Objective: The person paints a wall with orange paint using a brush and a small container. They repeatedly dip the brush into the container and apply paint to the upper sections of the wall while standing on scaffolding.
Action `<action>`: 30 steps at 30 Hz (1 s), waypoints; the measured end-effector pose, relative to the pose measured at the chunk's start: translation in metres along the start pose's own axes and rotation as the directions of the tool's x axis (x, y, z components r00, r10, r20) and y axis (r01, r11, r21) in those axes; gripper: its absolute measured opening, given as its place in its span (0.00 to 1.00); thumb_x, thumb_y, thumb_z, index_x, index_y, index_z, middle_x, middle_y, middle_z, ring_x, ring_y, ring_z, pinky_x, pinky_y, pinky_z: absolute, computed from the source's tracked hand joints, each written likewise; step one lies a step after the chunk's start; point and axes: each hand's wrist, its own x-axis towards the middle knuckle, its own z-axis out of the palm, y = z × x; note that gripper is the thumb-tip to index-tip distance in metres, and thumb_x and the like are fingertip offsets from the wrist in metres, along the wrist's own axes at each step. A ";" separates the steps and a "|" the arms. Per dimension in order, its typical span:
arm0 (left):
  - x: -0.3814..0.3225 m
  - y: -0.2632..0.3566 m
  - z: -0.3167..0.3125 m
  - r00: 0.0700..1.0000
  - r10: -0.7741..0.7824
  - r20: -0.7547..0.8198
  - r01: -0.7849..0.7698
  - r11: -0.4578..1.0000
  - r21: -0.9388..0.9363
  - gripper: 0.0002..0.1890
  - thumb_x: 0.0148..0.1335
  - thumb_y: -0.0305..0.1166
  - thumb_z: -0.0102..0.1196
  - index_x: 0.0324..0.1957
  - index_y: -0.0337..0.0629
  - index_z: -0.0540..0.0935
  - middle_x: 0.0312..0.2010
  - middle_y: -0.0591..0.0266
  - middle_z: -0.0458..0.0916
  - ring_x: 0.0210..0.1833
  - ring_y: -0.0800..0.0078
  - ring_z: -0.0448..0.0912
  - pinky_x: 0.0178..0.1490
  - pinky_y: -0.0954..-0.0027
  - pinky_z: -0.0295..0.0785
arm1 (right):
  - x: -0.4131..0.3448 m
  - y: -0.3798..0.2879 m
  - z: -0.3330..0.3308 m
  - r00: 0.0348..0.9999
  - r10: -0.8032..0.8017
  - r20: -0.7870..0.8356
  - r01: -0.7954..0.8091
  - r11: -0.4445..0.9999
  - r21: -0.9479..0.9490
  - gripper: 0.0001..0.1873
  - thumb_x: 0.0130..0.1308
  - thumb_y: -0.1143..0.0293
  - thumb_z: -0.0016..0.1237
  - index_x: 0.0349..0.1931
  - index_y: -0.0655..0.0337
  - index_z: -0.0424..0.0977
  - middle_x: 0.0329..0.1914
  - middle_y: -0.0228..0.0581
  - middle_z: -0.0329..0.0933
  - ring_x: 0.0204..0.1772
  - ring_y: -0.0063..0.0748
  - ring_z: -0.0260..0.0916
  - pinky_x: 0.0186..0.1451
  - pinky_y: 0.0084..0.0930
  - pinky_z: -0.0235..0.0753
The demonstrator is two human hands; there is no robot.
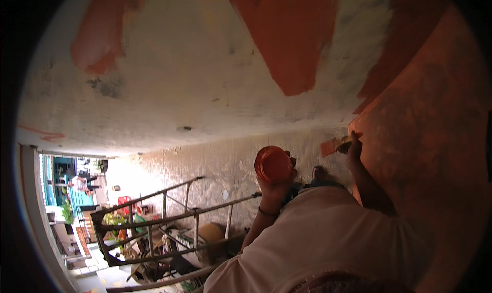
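My left hand (273, 191) grips a small round container (273, 164) of orange-red paint, its open top turned towards me. In my right hand (355, 150) is a paintbrush (334, 145) with a wide bristle head coated in the same colour. The brush is close to the orange wall (419, 139) on the right; I cannot tell whether it touches. Ahead, a pale wall (184, 74) carries broad orange-red patches (296, 43) with bare plaster between them. My foot (319, 172) shows on the patterned floor beyond the container.
A ladder-like metal frame (196, 212) stands to the left, with a pile of household things (153, 250) around it. Farther left, buckets (144, 209) sit on the floor (215, 170). Past the bright opening, a person (80, 183) is outside near a teal gate.
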 end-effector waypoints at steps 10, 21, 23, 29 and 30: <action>0.025 0.026 0.029 0.964 -0.260 0.057 0.256 0.964 0.069 0.27 0.73 0.56 0.50 0.64 0.49 0.79 0.59 0.47 0.82 0.60 0.44 0.78 0.50 0.47 0.81 | -0.070 -0.013 -0.031 0.979 -0.200 -0.048 0.205 0.931 0.301 0.11 0.68 0.69 0.55 0.35 0.71 0.79 0.31 0.47 0.81 0.32 0.36 0.81 0.37 0.33 0.82; 0.026 0.075 0.051 0.925 -0.373 0.071 0.358 0.919 0.164 0.27 0.71 0.55 0.54 0.61 0.47 0.80 0.57 0.49 0.81 0.59 0.48 0.78 0.54 0.49 0.82 | -0.137 0.013 0.022 0.996 0.025 0.086 -0.035 0.993 0.111 0.11 0.75 0.72 0.48 0.47 0.72 0.77 0.27 0.38 0.74 0.24 0.28 0.69 0.27 0.27 0.71; 0.024 0.084 0.051 0.918 -0.386 0.087 0.368 0.914 0.174 0.27 0.71 0.55 0.56 0.60 0.46 0.80 0.57 0.50 0.80 0.58 0.50 0.77 0.56 0.50 0.82 | -0.156 -0.027 0.059 0.980 -0.199 0.015 0.197 0.955 -0.221 0.10 0.76 0.73 0.47 0.52 0.66 0.76 0.28 0.35 0.73 0.23 0.24 0.67 0.22 0.26 0.67; 0.021 0.109 0.045 0.908 -0.410 0.090 0.392 0.905 0.164 0.28 0.70 0.54 0.55 0.64 0.50 0.80 0.58 0.50 0.83 0.61 0.43 0.78 0.52 0.45 0.82 | -0.248 -0.202 0.162 -0.023 -0.947 0.322 0.960 -0.111 -0.258 0.25 0.83 0.74 0.41 0.77 0.61 0.64 0.38 0.41 0.77 0.39 0.31 0.76 0.45 0.33 0.78; 0.022 0.115 0.044 0.904 -0.417 0.092 0.399 0.902 0.165 0.28 0.69 0.54 0.55 0.64 0.50 0.80 0.58 0.50 0.83 0.61 0.43 0.78 0.53 0.45 0.82 | -0.263 -0.231 0.176 -0.174 -0.922 0.345 0.924 -0.275 -0.268 0.26 0.83 0.77 0.42 0.79 0.60 0.63 0.41 0.44 0.79 0.42 0.34 0.78 0.47 0.35 0.79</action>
